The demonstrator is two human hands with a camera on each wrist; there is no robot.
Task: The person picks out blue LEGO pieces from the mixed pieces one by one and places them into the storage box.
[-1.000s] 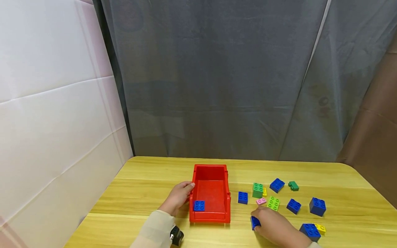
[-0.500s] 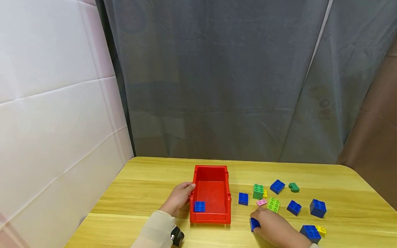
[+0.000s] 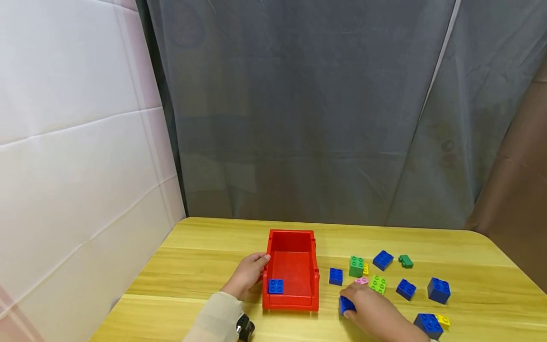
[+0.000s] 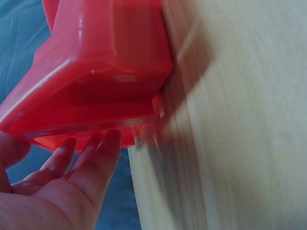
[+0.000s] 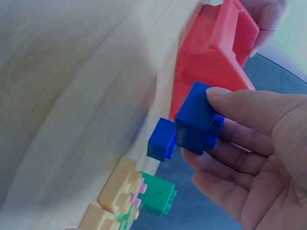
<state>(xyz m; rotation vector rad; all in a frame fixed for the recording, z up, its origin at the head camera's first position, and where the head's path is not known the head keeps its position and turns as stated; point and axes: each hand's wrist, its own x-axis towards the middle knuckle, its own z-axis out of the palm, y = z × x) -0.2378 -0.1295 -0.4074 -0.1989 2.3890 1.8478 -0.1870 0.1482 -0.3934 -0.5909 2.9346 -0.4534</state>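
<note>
A red plastic bin (image 3: pixel 296 271) stands mid-table in the head view, one blue toy brick (image 3: pixel 276 286) in its near left corner. My left hand (image 3: pixel 247 273) grips the bin's left side, thumb over the rim; the left wrist view shows the fingers (image 4: pixel 101 160) under the bin's lip. To the right of the bin, my right hand (image 3: pixel 372 308) pinches a second blue brick (image 5: pixel 194 117) between thumb and fingers. Its studs face the palm in the right wrist view. Beyond it lies another blue brick (image 3: pixel 335 276), between bin and hand.
Loose bricks are spread over the right of the wooden table (image 3: pixel 205 256): a green one (image 3: pixel 356 266), a lime one (image 3: pixel 378 284), a pink one (image 3: pixel 361 280), a dark green piece (image 3: pixel 405 261), and several blue ones. A yellow brick (image 3: pixel 443 321) lies beside a large blue one (image 3: pixel 428 325).
My right hand has shifted slightly left toward the bin with the blue brick in its grip. The left hand keeps its hold. The head view has tilted up a little.
</note>
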